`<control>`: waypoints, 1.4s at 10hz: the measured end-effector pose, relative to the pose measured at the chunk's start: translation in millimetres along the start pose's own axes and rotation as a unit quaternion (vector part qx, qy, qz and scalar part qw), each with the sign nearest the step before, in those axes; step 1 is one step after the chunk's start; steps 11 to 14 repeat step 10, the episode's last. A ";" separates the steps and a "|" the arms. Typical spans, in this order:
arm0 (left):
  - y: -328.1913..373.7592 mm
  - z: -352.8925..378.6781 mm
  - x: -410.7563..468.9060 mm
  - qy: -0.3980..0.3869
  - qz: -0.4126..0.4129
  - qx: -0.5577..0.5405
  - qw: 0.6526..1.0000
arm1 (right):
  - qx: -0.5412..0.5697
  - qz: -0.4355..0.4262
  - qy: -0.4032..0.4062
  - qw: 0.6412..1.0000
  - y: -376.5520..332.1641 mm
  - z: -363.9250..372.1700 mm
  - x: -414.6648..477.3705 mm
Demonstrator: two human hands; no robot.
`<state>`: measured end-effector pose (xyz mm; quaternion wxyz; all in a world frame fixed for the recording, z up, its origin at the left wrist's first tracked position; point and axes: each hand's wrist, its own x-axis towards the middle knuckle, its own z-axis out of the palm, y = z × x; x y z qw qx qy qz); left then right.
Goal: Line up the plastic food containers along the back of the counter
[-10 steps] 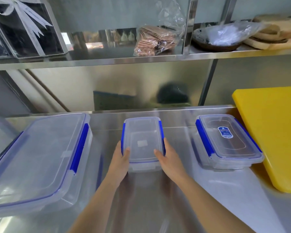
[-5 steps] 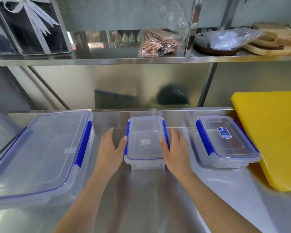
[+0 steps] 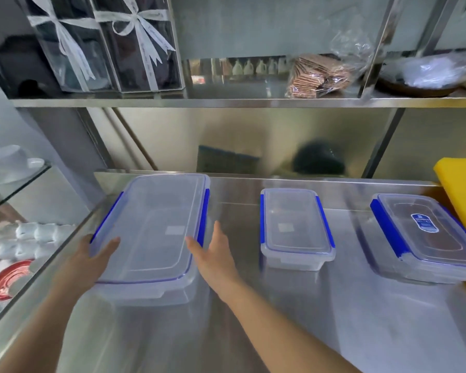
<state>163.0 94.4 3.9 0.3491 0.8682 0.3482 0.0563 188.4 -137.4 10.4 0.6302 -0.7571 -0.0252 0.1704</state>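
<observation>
Three clear plastic containers with blue side clips stand on the steel counter (image 3: 280, 324). The large container (image 3: 151, 224) is at the left, its far end close to the back wall. The small container (image 3: 296, 227) stands in the middle. At the right, a medium container with a blue label (image 3: 425, 238) sits angled. My left hand (image 3: 92, 259) grips the large container's near left corner, thumb on the lid. My right hand (image 3: 215, 254) presses against its right side, fingers stretched along the blue clip and thumb on the lid.
A yellow cutting board (image 3: 463, 189) lies at the far right, touching the medium container. A steel shelf (image 3: 226, 102) overhangs the back, carrying ribboned gift boxes (image 3: 135, 44) and a bag of wafers (image 3: 318, 76). Left of the counter is a glass case with white cups (image 3: 35, 232).
Both hands let go of the small container in the middle and moved left onto the large container. The view has swung left, and the large container now sits straighter.
</observation>
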 end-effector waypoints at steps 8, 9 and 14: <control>-3.1 14.3 -0.4 -0.022 0.049 0.034 0.998 | -0.091 0.018 0.022 0.995 20.3 15.3 -10.1; -4.0 13.6 1.7 -0.027 0.046 0.033 0.998 | -0.114 0.019 0.009 0.993 7.0 3.8 -17.5; 8.8 3.6 -1.9 0.029 0.082 0.052 0.995 | -0.114 -0.005 0.021 0.993 -20.7 -20.7 -34.2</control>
